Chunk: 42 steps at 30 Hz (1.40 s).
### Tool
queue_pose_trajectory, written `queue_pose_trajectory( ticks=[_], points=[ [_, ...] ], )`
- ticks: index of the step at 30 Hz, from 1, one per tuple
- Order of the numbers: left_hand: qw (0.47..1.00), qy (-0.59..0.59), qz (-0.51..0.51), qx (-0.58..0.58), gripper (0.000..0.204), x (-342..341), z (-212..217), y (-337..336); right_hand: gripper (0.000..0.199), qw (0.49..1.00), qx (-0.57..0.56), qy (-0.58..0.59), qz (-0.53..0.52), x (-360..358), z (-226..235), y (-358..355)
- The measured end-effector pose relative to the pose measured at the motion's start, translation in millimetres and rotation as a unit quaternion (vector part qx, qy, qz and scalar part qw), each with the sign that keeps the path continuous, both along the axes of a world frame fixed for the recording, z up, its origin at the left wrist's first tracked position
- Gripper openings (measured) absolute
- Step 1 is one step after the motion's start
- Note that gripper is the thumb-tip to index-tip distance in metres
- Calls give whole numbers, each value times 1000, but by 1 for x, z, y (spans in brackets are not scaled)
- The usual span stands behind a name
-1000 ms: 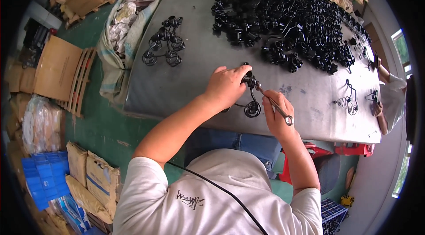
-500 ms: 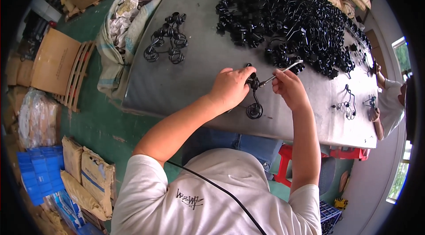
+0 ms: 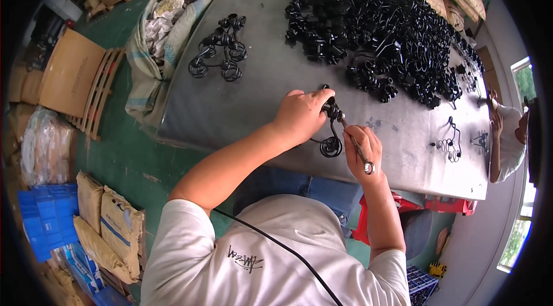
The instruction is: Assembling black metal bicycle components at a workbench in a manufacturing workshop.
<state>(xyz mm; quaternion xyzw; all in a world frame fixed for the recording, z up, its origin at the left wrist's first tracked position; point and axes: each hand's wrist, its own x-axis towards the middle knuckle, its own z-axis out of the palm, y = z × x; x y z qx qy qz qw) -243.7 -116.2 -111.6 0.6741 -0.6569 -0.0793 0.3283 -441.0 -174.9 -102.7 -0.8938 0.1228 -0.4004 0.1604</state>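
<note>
Near the table's front edge, my left hand [image 3: 300, 114] is closed round a black bent-wire part [image 3: 331, 146] that has a coil at its lower end. Its upper end pokes out past my thumb and fingers. My right hand [image 3: 364, 147] is wrapped round a silver wrench [image 3: 363, 155]. The wrench's ring end lies back toward my wrist, while its other end meets the fitting on the black part beside my left fingertips. How that end sits on the fitting is too small to make out.
A large heap of black wire parts [image 3: 383, 35] covers the table's [image 3: 265, 35] far right. A few assembled ones [image 3: 222, 52] lie on the left. Single wire parts [image 3: 448, 143] rest near another person's hand [image 3: 494, 124]. An open sack [image 3: 155, 46] leans against the left edge.
My right hand has come down toward me, and the wrench has swung from pointing up and right to pointing down toward my wrist. My left hand has stayed almost still.
</note>
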Motion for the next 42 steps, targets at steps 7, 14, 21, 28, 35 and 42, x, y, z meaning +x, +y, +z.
queue_pose_trajectory(
  ticks=[7,14,21,28,35,42],
  points=[
    [1000,7,-12,-4,41,3,-9,-3,17,970,228,62,-55,9,14,-3],
    [996,-38,18,-76,44,-5,-5,4,21,706,707,-39,-31,20,4,-78],
    [996,-8,16,-82,41,6,18,23,22,891,387,-125,-203,-12,-38,-92],
    [980,22,196,-21,39,138,110,118,20,936,217,54,-271,-55,-28,-62],
    [976,10,216,39,39,199,82,105,21,960,119,86,-237,-53,-32,-56],
    [981,23,193,17,42,211,40,75,17,956,35,149,-252,-64,-14,-50]
  ],
)
